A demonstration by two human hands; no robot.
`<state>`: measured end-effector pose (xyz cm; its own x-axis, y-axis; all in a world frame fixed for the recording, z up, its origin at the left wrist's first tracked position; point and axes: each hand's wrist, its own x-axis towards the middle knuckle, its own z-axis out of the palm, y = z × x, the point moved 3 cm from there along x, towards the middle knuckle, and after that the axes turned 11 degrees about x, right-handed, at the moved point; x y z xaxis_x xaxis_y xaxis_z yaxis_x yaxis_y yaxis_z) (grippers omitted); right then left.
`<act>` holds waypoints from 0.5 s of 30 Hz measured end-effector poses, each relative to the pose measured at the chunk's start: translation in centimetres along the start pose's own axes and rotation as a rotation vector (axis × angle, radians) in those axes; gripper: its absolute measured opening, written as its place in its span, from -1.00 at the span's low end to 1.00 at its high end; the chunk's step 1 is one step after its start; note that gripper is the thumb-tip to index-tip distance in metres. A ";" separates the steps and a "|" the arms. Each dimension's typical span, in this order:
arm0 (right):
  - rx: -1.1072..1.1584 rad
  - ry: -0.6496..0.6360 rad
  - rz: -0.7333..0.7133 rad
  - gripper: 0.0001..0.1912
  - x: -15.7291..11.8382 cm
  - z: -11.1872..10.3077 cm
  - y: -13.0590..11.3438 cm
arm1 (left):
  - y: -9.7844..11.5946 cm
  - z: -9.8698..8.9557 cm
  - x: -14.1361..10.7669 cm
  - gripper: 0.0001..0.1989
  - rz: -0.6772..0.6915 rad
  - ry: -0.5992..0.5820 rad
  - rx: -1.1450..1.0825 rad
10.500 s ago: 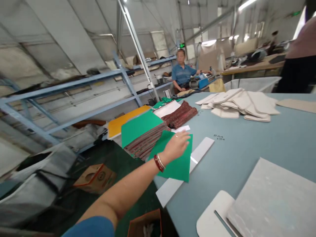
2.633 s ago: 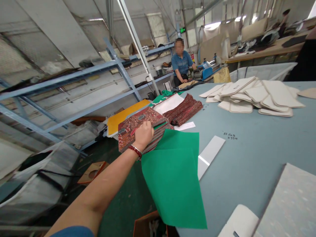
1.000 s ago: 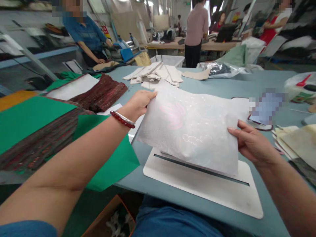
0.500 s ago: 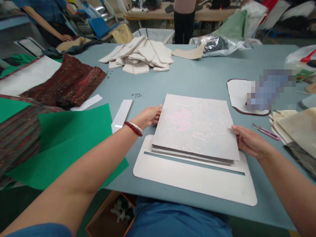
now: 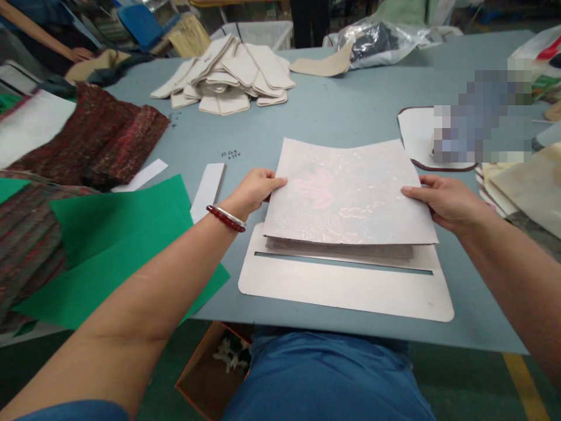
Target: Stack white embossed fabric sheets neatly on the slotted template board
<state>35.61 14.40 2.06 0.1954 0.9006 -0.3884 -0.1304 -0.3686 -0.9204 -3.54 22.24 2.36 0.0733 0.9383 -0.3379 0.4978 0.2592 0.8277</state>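
1. The pale sheet [image 5: 346, 196] lies between the two hands, its long axis running left to right, held just above a thin stack [image 5: 342, 250] on a white board [image 5: 346, 289] at the near edge of the tabletop [image 5: 350, 117]
2. The left hand [image 5: 254, 190] has its fingers closed on the sheet's left edge; the right hand [image 5: 442, 202] has its fingers closed on the right edge (thumb on top)
3. Both hands sit about equally near, one at each short end, so the sheet hangs level, sagging slightly in the middle
4. A green sheet [image 5: 118, 245] lies to the left, well apart from the pale one
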 end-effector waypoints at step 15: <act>0.014 0.067 0.055 -0.68 0.3 -0.3 2.6 | -3.2 1.0 0.1 -0.85 -0.044 -0.001 -0.190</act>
<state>35.64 13.66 -0.43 0.2520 0.8614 -0.4410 -0.1563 -0.4135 -0.8970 -4.25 21.27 -0.76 0.0557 0.9251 -0.3755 0.3287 0.3381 0.8818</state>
